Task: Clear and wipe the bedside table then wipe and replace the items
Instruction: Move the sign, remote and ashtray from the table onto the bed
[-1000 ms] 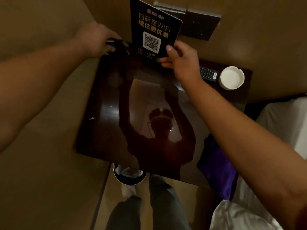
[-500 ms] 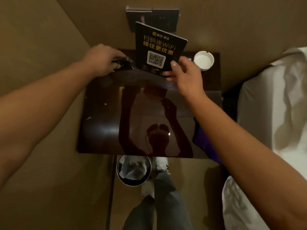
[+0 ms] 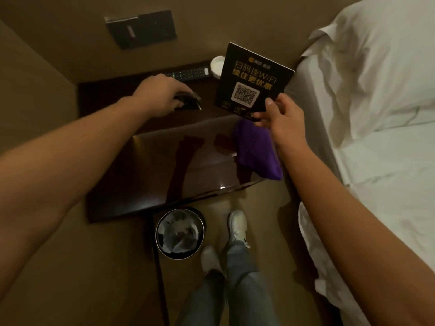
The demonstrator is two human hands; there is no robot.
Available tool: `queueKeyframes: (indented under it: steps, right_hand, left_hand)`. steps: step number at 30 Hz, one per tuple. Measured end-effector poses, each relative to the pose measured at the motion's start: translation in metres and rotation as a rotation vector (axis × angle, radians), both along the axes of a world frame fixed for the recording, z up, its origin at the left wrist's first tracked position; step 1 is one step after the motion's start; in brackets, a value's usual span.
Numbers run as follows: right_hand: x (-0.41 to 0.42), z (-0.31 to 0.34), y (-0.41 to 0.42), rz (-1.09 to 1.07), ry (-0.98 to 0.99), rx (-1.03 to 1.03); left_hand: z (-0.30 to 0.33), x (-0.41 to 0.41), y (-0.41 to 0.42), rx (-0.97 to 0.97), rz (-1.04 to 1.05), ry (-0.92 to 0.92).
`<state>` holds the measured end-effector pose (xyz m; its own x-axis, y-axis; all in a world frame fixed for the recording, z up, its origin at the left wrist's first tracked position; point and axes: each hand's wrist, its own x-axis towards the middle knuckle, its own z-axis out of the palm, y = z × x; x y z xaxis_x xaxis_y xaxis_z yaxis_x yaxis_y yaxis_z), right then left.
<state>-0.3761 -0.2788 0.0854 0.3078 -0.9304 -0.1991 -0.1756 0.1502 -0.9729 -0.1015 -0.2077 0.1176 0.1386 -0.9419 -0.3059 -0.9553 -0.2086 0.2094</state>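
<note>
A black rectangular WiFi card with a QR code point(image 3: 253, 81) is pinched at its lower edge by the thumb and fingers of the right hand point(image 3: 281, 120) and held tilted above the right rear part of the dark glossy wooden bedside table point(image 3: 146, 175). A small dark object point(image 3: 188, 102), too dim to be identified, is gripped by the curled fingers of the left hand point(image 3: 160, 95) over the table's rear. A folded purple cloth point(image 3: 255, 149) lies at the table's right edge. A black remote control point(image 3: 188, 73) and a white round ashtray point(image 3: 217, 64) rest at the back. A round lined waste bin point(image 3: 180, 234) stands on the floor in front, and a white-sheeted bed point(image 3: 376, 114) is seen beside the table.
</note>
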Motion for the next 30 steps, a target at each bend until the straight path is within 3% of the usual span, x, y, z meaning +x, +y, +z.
queueKeyframes:
  steps: [12, 24, 30]
  right_hand:
    - [-0.171, 0.007, 0.033, -0.276, 0.124, -0.023]
    - [-0.403, 0.009, 0.096, -0.598, 0.150, 0.009]
    - [-0.492, -0.005, 0.138, -0.708, 0.139, 0.039]
  left_hand:
    - [-0.004, -0.157, -0.051, -0.035, -0.301, 0.094]
    - [0.001, -0.409, -0.060, -0.052, -0.640, 0.136]
    - [-0.009, -0.512, -0.048, -0.015, -0.715, 0.109]
